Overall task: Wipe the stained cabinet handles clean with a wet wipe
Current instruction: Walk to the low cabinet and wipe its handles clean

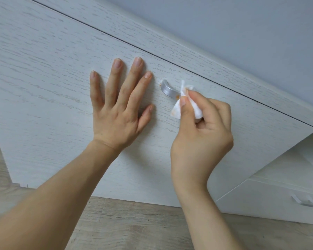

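Note:
A silver metal handle (168,90) sticks out of a white wood-grain cabinet door (49,69), with small orange stains on it near its base and lower end. My right hand (202,129) pinches a crumpled white wet wipe (179,109) and holds it against the handle's lower part; the wipe carries orange smears. My left hand (119,100) lies flat on the door just left of the handle, fingers spread and straight. The handle's lower end is hidden behind the wipe.
A second white drawer front with a silver handle (304,201) sits at the lower right. Light wood-look floor (125,222) runs below the cabinet. A pale wall (242,24) fills the upper right.

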A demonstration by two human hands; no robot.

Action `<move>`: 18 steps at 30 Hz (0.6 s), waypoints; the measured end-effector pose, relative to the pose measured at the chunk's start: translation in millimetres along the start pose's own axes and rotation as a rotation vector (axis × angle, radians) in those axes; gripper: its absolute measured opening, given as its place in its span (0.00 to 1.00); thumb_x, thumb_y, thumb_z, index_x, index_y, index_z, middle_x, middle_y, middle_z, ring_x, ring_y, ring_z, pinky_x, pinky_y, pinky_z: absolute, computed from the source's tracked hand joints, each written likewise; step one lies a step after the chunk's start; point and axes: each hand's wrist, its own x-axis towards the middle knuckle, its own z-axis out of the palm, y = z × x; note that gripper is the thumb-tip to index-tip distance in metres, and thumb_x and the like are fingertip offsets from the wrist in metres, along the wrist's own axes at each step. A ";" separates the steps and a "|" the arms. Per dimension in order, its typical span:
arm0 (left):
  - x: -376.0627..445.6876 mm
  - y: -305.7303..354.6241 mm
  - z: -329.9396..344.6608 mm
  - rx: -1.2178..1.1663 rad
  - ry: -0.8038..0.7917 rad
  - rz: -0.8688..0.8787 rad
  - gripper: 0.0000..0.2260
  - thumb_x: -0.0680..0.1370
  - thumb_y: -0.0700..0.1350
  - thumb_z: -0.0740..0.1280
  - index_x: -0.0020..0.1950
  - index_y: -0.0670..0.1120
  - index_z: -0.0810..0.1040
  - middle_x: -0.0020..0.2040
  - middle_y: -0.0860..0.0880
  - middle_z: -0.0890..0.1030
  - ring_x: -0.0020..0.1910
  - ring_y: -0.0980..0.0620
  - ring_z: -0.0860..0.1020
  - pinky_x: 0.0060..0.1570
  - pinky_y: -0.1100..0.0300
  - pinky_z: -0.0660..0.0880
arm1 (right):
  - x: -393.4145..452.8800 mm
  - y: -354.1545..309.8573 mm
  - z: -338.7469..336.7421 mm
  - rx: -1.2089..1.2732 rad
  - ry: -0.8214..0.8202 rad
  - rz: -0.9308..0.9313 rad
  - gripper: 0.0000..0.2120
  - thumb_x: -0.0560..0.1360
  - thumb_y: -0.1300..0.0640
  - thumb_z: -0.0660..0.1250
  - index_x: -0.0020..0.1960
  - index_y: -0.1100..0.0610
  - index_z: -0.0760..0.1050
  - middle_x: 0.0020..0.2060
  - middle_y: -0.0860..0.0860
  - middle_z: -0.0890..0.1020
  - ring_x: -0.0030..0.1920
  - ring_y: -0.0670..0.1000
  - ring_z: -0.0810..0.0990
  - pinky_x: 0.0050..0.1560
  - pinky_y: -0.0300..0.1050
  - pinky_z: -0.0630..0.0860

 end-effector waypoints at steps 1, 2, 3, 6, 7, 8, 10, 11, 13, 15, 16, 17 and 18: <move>-0.2 0.0 0.0 -0.001 0.000 -0.003 0.24 0.81 0.54 0.55 0.74 0.44 0.60 0.73 0.46 0.61 0.70 0.38 0.59 0.71 0.43 0.45 | 0.0 0.2 -0.6 -0.001 -0.013 -0.008 0.07 0.72 0.65 0.70 0.49 0.59 0.82 0.40 0.43 0.74 0.41 0.40 0.77 0.44 0.25 0.69; -0.4 0.1 0.2 -0.001 0.000 -0.005 0.24 0.81 0.54 0.55 0.74 0.44 0.60 0.73 0.46 0.61 0.71 0.38 0.59 0.71 0.43 0.45 | 1.1 1.6 -2.8 0.005 0.002 0.006 0.07 0.72 0.65 0.70 0.49 0.57 0.82 0.40 0.43 0.75 0.41 0.39 0.77 0.44 0.26 0.69; -0.5 0.1 0.5 0.000 0.001 -0.005 0.24 0.81 0.54 0.55 0.74 0.44 0.60 0.73 0.46 0.61 0.71 0.38 0.59 0.72 0.43 0.44 | 2.7 3.7 -5.9 0.020 0.033 0.033 0.08 0.72 0.64 0.70 0.49 0.55 0.81 0.40 0.43 0.75 0.40 0.39 0.77 0.44 0.26 0.69; -0.6 0.5 1.1 -0.001 0.016 -0.006 0.24 0.81 0.54 0.56 0.74 0.44 0.61 0.73 0.46 0.62 0.71 0.38 0.59 0.72 0.44 0.44 | 3.2 8.4 -10.9 0.019 0.070 0.072 0.08 0.72 0.64 0.70 0.48 0.53 0.80 0.40 0.42 0.74 0.40 0.37 0.76 0.43 0.25 0.68; -0.5 0.6 1.5 -0.001 0.020 -0.006 0.24 0.81 0.54 0.56 0.74 0.44 0.61 0.73 0.46 0.62 0.71 0.38 0.59 0.72 0.44 0.44 | 2.1 7.8 -9.4 0.004 0.059 0.051 0.07 0.72 0.64 0.70 0.48 0.55 0.80 0.40 0.42 0.74 0.40 0.37 0.76 0.43 0.24 0.68; -0.5 0.4 1.8 -0.001 0.022 -0.007 0.25 0.81 0.54 0.56 0.74 0.44 0.61 0.73 0.46 0.62 0.71 0.39 0.59 0.72 0.44 0.44 | 1.3 6.7 -6.7 -0.008 0.038 0.018 0.07 0.72 0.64 0.70 0.48 0.57 0.81 0.39 0.43 0.74 0.40 0.38 0.76 0.43 0.24 0.67; -0.8 0.0 2.2 0.003 0.019 -0.010 0.25 0.81 0.54 0.56 0.75 0.44 0.60 0.73 0.46 0.61 0.71 0.39 0.59 0.72 0.44 0.43 | 1.0 4.9 -2.9 -0.027 -0.033 -0.071 0.06 0.71 0.65 0.70 0.47 0.60 0.82 0.39 0.44 0.74 0.40 0.40 0.75 0.43 0.24 0.68; -1.1 0.0 2.1 0.003 0.019 -0.011 0.25 0.81 0.54 0.56 0.75 0.44 0.60 0.73 0.46 0.61 0.71 0.39 0.58 0.72 0.44 0.43 | 1.7 4.9 -2.4 -0.039 -0.055 -0.105 0.06 0.71 0.65 0.70 0.47 0.61 0.82 0.38 0.45 0.74 0.39 0.40 0.75 0.42 0.25 0.69; -1.2 0.1 1.7 -0.007 0.015 -0.011 0.25 0.81 0.54 0.56 0.75 0.44 0.60 0.73 0.46 0.61 0.71 0.39 0.58 0.72 0.44 0.43 | 2.1 6.7 -1.2 -0.045 -0.017 -0.082 0.05 0.71 0.64 0.71 0.47 0.60 0.82 0.38 0.45 0.75 0.38 0.38 0.75 0.42 0.26 0.69; -0.2 -0.1 1.5 -0.012 0.013 -0.009 0.25 0.81 0.54 0.56 0.74 0.44 0.60 0.73 0.46 0.61 0.71 0.39 0.59 0.72 0.44 0.44 | -0.7 5.2 2.8 -0.022 0.064 -0.025 0.05 0.71 0.64 0.70 0.47 0.60 0.82 0.38 0.45 0.75 0.37 0.34 0.74 0.42 0.24 0.67; 0.0 -0.3 1.2 -0.010 0.012 -0.009 0.25 0.81 0.54 0.56 0.74 0.44 0.60 0.73 0.46 0.61 0.71 0.39 0.59 0.72 0.44 0.44 | -3.2 3.2 5.5 -0.010 0.070 -0.018 0.05 0.71 0.64 0.70 0.47 0.61 0.82 0.39 0.45 0.75 0.38 0.34 0.74 0.42 0.23 0.67; 0.4 -0.5 1.1 -0.010 0.013 -0.008 0.25 0.81 0.54 0.56 0.74 0.44 0.60 0.73 0.46 0.61 0.71 0.39 0.59 0.72 0.44 0.44 | -5.0 1.4 7.5 -0.006 0.052 -0.026 0.05 0.71 0.64 0.70 0.47 0.61 0.82 0.39 0.45 0.75 0.38 0.35 0.74 0.43 0.23 0.67; 0.8 -0.7 0.9 -0.013 0.013 -0.007 0.25 0.81 0.54 0.56 0.75 0.44 0.59 0.73 0.46 0.61 0.71 0.39 0.59 0.72 0.44 0.44 | -4.9 0.2 8.2 -0.007 0.026 -0.041 0.05 0.72 0.64 0.70 0.47 0.61 0.82 0.39 0.45 0.75 0.38 0.36 0.75 0.43 0.24 0.68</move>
